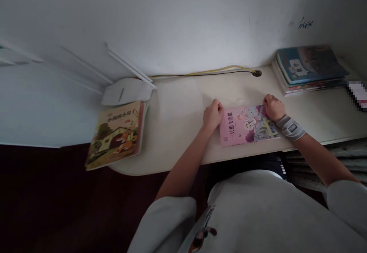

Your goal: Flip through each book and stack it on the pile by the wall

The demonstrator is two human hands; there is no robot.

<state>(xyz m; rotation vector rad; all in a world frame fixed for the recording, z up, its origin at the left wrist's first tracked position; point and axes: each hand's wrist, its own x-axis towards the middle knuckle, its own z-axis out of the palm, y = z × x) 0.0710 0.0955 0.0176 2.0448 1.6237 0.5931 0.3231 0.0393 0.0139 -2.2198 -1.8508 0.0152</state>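
"What's that big white thing?"

"That's the wall (pixel 172 23). A long cream desk (pixel 174 130) runs along it. A person in a gray sweatshirt (pixel 252 211) is right up at the desk, at the bottom of the view."

"What's on the desk?"

"A pile of books (pixel 311 69) at the upper right. At the left end, a picture book (pixel 114 135) hangs over the edge, with a white plastic thing (pixel 126 91) just behind it. A yellow wire (pixel 200 72) runs along the back to a round hole (pixel 257 73)."

"And the hands?"

"They're both on the pink book (pixel 248 125), in the middle near the front edge. The left hand (pixel 213 114) is curled at its left side. The right hand (pixel 274 107) is curled at its top corner. I can't tell if they're gripping it."

"What's on that wrist?"

"A gray strap (pixel 291 127), on the right one."
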